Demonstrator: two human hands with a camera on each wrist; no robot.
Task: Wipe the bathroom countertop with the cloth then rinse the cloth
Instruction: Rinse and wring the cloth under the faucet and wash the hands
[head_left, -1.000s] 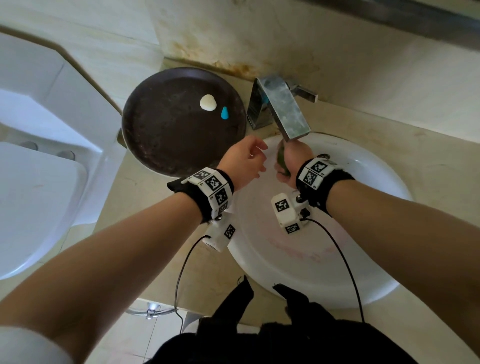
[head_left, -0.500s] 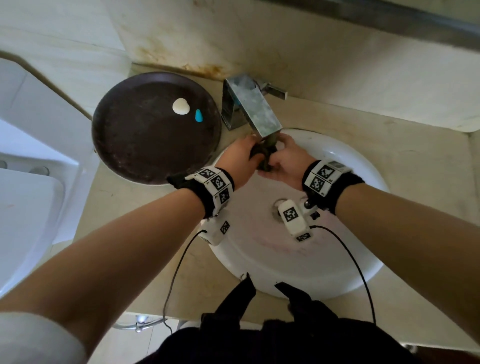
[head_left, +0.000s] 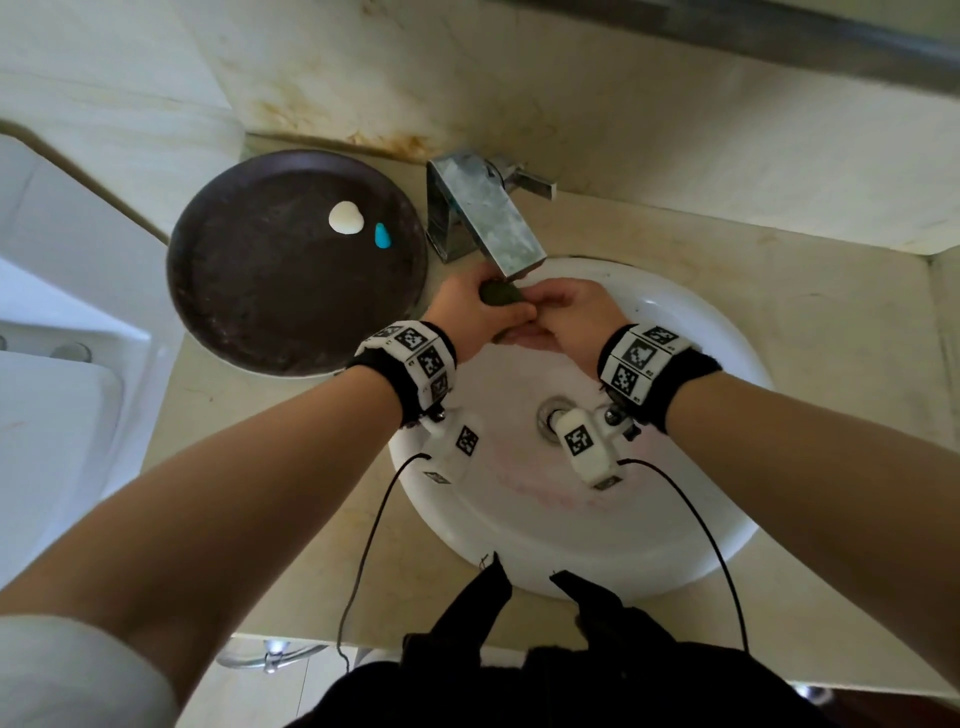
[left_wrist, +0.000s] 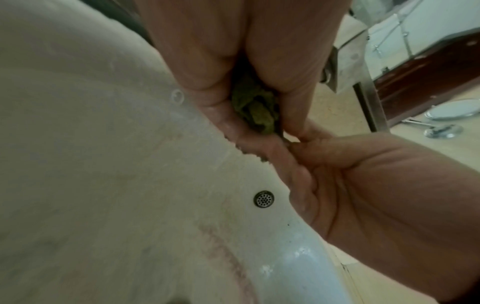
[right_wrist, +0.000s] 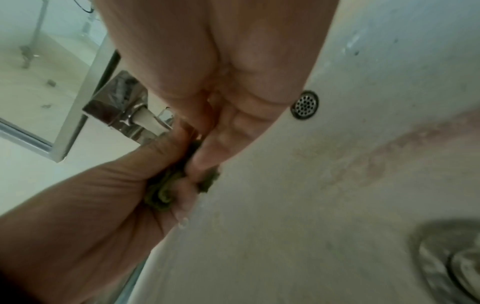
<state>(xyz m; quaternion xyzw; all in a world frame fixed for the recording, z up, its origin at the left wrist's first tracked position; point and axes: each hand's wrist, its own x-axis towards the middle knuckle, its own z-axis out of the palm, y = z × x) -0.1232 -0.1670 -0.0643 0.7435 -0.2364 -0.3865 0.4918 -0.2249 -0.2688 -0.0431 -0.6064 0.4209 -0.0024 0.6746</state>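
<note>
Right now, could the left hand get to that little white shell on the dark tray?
Probably yes: the shell lies uncovered on the tray just beside the left hand, nothing between them. But that hand grips the cloth.

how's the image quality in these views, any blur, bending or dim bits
Head view: sharp, evenly lit, wide-angle bends the sink rim and countertop edges. Left wrist view: dim, soft; only the cloth is fairly crisp. Right wrist view: blurry, drain smeared.

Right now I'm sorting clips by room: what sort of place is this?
Most likely a bathroom: a white basin set in a stone countertop, a metal tap above it, and what looks like a toilet beside it.
</note>
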